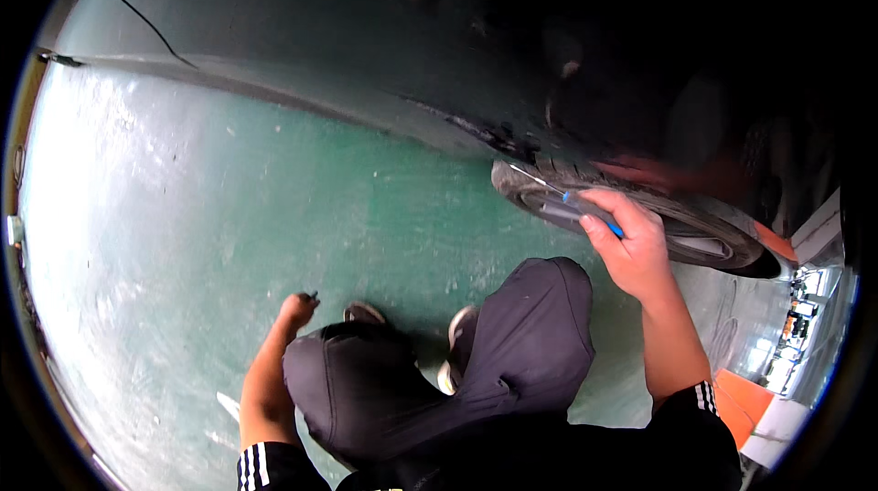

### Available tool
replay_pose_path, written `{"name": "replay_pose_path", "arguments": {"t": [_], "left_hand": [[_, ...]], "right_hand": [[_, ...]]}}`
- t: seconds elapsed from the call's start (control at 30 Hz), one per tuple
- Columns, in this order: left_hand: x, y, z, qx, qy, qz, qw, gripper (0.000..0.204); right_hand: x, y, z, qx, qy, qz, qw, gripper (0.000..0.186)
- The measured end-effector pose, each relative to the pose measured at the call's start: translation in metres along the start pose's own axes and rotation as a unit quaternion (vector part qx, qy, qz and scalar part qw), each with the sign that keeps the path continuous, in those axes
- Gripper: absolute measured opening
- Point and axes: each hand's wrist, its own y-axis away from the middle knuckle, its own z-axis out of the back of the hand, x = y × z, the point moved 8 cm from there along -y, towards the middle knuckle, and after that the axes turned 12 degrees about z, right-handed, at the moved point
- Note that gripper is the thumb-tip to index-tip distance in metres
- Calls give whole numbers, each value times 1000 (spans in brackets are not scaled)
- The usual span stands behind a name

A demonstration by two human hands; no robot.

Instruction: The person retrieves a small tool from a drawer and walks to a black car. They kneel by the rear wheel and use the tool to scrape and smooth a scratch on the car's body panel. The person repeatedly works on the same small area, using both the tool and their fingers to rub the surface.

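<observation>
My right hand point(631, 240) grips a blue-and-grey handled screwdriver point(576, 203), its thin shaft pointing up-left to the top of a black tyre point(759, 261) under the dark car body point(347, 25). Whether the tip touches anything is unclear. The wheel has a grey rim point(695, 244). My left hand point(297, 308) is low at the left, beside my bent knee, closed on a small dark object that I cannot make out.
I crouch on a green floor point(274, 189) with my shoes point(462, 340) beneath me. The car's lower edge runs across the upper view. An orange object point(741, 395) and a white one point(773, 436) stand at the right.
</observation>
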Motion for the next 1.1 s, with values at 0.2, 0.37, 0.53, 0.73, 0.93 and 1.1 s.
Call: {"name": "replay_pose_path", "arguments": {"t": [0.2, 0.37, 0.53, 0.73, 0.93, 1.1], "left_hand": [[-43, -25, 36, -88, -15, 0, 996, 67], [-191, 114, 201, -43, 174, -91, 980, 56], [-387, 282, 248, 35, 249, -290, 923, 50], [-518, 315, 146, 274, 580, -261, 722, 43], [-552, 310, 130, 358, 791, -255, 426, 40], [-561, 297, 128, 381, 840, -254, 291, 43]], "right_hand": [[3, -2, 3, -61, 23, 56, 996, 27], [-3, 4, 12, -87, -15, 33, 996, 28], [9, 2, 20, -104, 32, 68, 992, 26], [-1, -14, 6, -63, 17, 54, 996, 25], [-8, -23, -6, 23, 57, 7, 998, 22], [-6, -39, -22, 175, 103, -15, 979, 25]]}}
